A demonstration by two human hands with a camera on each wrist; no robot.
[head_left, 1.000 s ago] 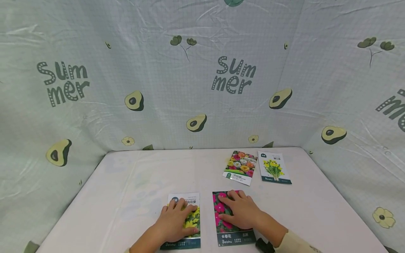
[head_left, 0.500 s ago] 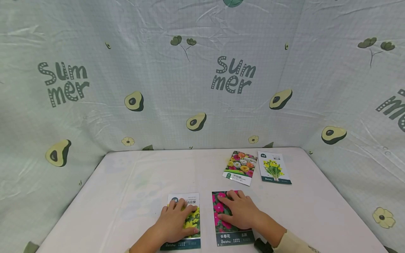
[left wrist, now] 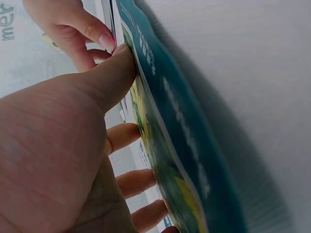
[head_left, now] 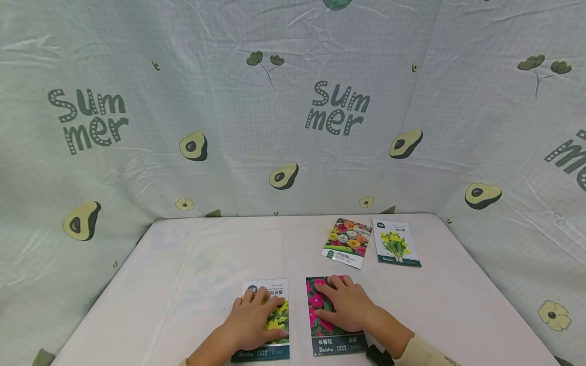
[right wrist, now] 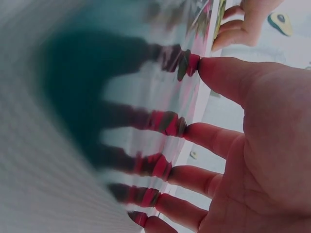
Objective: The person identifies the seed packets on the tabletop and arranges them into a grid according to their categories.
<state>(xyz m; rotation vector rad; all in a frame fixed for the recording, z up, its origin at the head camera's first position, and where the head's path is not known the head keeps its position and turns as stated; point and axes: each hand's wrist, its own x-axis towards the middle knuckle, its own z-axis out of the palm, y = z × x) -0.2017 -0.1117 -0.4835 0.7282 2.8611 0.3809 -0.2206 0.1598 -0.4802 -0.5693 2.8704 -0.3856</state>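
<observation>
My left hand (head_left: 253,321) rests with spread fingers on a seed packet with yellow flowers (head_left: 278,325), white at the top and dark teal along its bottom. In the left wrist view its thumb and fingertips press on the glossy yellow-flower packet (left wrist: 165,116). To the right, my right hand (head_left: 348,305) lies spread over a seed packet with pink flowers (head_left: 339,344), hiding much of its picture. All of its fingertips touch the shiny surface in the right wrist view, where the pink-flower packet (right wrist: 141,92) reflects them. Both packets lie flat, side by side, with a narrow gap between.
Farther back on the white table (head_left: 201,264) lie a packet with multicoloured blooms (head_left: 349,239), turned slightly, and a packet with a yellow bouquet (head_left: 396,244). A printed curtain (head_left: 238,117) encloses the back and sides. A black object (head_left: 379,356) sits by the right wrist.
The right hand and the pink-flower packet have shifted very slightly left in the head view. The left hand stays on its packet, and the two far packets lie as before.
</observation>
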